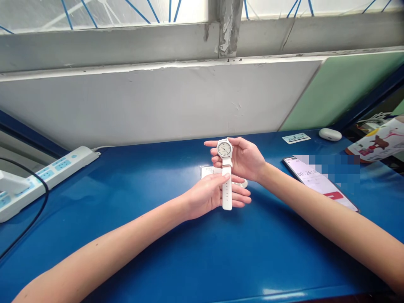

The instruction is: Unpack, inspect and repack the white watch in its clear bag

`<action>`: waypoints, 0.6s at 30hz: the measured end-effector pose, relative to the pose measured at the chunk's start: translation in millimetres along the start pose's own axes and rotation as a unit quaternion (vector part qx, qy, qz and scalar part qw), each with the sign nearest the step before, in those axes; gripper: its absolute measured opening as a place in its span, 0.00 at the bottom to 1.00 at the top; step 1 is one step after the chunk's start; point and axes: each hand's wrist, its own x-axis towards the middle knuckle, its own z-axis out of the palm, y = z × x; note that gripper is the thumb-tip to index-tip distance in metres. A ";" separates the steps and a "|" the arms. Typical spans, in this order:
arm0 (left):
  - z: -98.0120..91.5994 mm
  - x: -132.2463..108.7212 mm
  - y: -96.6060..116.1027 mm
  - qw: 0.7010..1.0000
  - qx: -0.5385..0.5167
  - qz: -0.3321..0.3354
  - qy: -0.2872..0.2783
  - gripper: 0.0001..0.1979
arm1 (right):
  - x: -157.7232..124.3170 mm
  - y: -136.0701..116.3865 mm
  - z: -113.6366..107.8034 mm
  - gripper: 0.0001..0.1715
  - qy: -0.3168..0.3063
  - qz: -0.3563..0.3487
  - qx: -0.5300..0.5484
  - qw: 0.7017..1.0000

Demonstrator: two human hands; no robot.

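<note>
A white wristwatch [225, 148] with a round, pale dial is held up over the blue table, its strap hanging straight down. My right hand [244, 158] grips the watch by its case, thumb at the upper edge and fingers behind. Lower down, my left hand [213, 191] pinches the holed strap, its thumb on the front and its fingers stretched out behind. Partly hidden behind the hands, a small white item with print [206, 171] lies on the table, and part of another white object [243, 183] shows beside the strap.
A white power strip [63, 164] with a plug and black cable runs along the left. To the right, a phone [315, 176] displays a timer. Behind it lie a printed card [296, 138] and a white earbud case [330, 134], near a colourful printed package [378, 141]. A wall borders the table's back.
</note>
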 end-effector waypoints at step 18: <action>1.6 -2.2 -0.7 1.000 0.019 0.018 -0.012 0.14 | -2.2 0.7 -4.0 0.17 -0.098 -0.025 -0.126 0.987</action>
